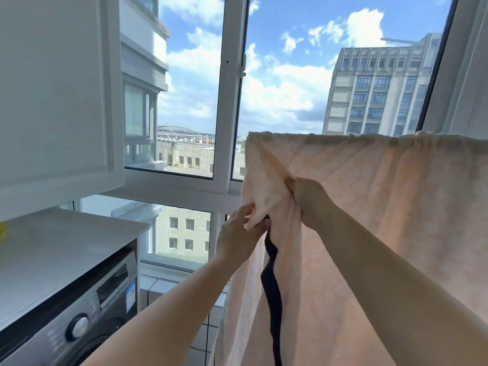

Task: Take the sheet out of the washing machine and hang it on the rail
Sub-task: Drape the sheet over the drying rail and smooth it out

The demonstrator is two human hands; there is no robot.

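A pale peach sheet (383, 207) hangs draped over a rail hidden under its top fold, filling the right half of the head view. My right hand (310, 199) grips a bunched fold near the sheet's left edge. My left hand (241, 233) pinches a loose corner of the sheet just below and to the left of it. A dark narrow strip of fabric (272, 291) hangs down from between my hands. The dark grey washing machine (87, 313) stands at the lower left under a white counter.
A white counter (66, 241) tops the machine and a white cabinet door (58, 88) hangs above it at the left. A white-framed window (227, 101) faces buildings and sky. Tiled floor (203, 336) shows between machine and sheet.
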